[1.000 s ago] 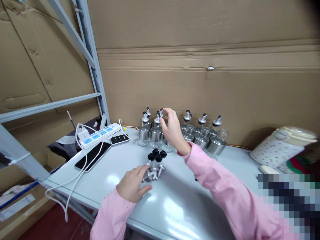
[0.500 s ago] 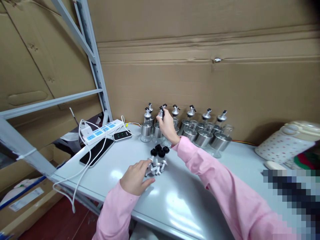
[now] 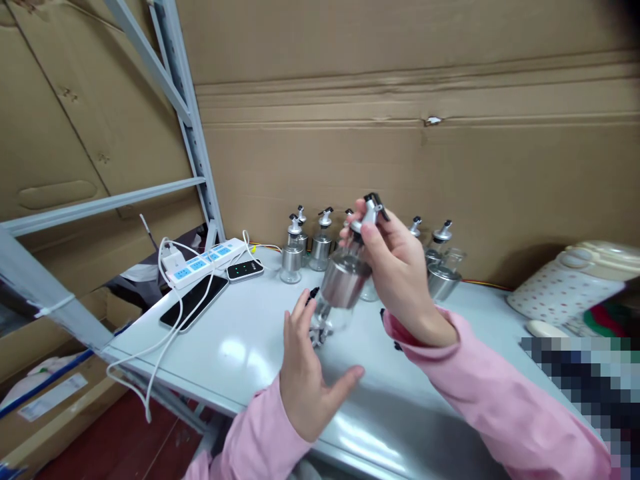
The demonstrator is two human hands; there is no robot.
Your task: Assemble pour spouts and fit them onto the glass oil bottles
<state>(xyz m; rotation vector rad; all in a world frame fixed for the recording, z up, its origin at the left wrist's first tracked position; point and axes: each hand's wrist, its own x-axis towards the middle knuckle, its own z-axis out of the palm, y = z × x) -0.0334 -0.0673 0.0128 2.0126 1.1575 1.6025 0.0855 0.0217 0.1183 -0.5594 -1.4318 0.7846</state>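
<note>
In the head view my right hand (image 3: 400,267) grips a glass oil bottle (image 3: 344,277) by its neck, just under the spout. The bottle has a steel band round its body, a silver pourer top and a black flip cap; it hangs tilted above the table. My left hand (image 3: 313,373) is open, thumb spread, close to the bottle's base; I cannot tell if they touch. Behind the bottle lie small silver spout parts (image 3: 319,335), partly hidden. Several more oil bottles, such as the left front one (image 3: 292,257), stand along the back.
A power strip (image 3: 210,259), a black phone (image 3: 194,303) and a small display device (image 3: 245,269) lie on the left of the white table (image 3: 240,360), with white cables. A dotted thermos jug (image 3: 560,287) lies on the right. Cardboard (image 3: 400,153) walls the back.
My right hand has come from the back row toward me and to the right, with an oil bottle now raised in it. My left hand has left the silver parts and opened.
</note>
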